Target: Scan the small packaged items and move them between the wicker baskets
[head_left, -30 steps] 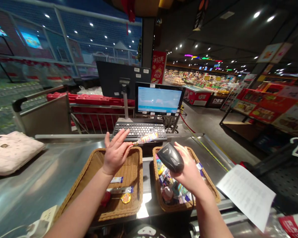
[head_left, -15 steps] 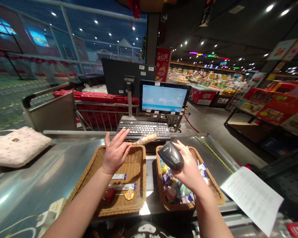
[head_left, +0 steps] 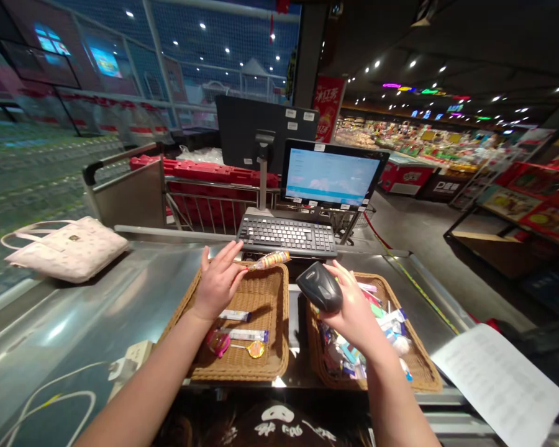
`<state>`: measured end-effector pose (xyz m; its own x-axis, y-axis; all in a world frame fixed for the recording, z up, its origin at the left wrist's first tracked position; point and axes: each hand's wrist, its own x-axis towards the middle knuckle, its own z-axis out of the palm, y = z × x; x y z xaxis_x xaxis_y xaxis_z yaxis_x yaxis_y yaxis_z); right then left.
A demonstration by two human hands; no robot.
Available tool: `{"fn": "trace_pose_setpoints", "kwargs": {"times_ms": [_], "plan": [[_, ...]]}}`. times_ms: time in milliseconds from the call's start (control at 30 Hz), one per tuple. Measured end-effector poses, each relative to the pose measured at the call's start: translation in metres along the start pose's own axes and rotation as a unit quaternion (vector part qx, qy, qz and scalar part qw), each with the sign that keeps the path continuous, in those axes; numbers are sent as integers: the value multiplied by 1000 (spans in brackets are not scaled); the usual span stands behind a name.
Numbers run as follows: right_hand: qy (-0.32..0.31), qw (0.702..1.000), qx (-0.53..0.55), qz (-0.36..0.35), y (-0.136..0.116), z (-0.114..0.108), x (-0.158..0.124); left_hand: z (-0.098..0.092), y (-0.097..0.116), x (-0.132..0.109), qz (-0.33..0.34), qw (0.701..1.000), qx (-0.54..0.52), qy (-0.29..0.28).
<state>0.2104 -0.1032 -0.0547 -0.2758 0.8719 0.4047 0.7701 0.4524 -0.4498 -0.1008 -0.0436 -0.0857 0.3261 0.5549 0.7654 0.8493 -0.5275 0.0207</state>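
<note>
A black barcode scanner (head_left: 319, 287) is gripped in the right hand (head_left: 354, 313); a striped candy stick (head_left: 271, 261) is touched by the spread left fingers (head_left: 228, 264), hold unclear.

the desk (head_left: 69, 323) is brushed stainless steel, smooth and glossy, throwing back streaks of light. the left basket (head_left: 283, 323) and the right basket (head_left: 431, 375) are rough woven wicker in a dull tan. the barcode scanner (head_left: 319, 287) is black plastic with a soft sheen, and the keyboard (head_left: 286, 234) is dark matt plastic. the sweet's wrapper (head_left: 271, 261) is shiny, crinkled plastic film. the handbag (head_left: 65, 249) looks like pale, finely pebbled faux leather, matt all over. the loose sheet (head_left: 498, 385) is thin, matt white paper, printed in rows.
</note>
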Motion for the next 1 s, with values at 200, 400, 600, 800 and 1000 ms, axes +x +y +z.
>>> {"fn": "trace_pose_setpoints", "kwargs": {"times_ms": [200, 400, 600, 800, 1000], "plan": [[-21, 1000, 10, -21, -4, 14, 7, 6, -19, -30, -3, 996, 0, -87], [-38, 999, 17, -25, -10, 23, 13, 22, -40, -62, 4, 974, -40, -223], [-53, 998, 19, -21, -15, 26, 15, 36, -47, -81, -6, 959, -74, -273], [-76, 997, 28, -16, -20, 36, 13, 53, -49, -94, 3, 925, -106, -366], [-78, 996, 43, -4, -22, 36, 9, 74, -62, -120, -14, 890, -118, -440]]}}
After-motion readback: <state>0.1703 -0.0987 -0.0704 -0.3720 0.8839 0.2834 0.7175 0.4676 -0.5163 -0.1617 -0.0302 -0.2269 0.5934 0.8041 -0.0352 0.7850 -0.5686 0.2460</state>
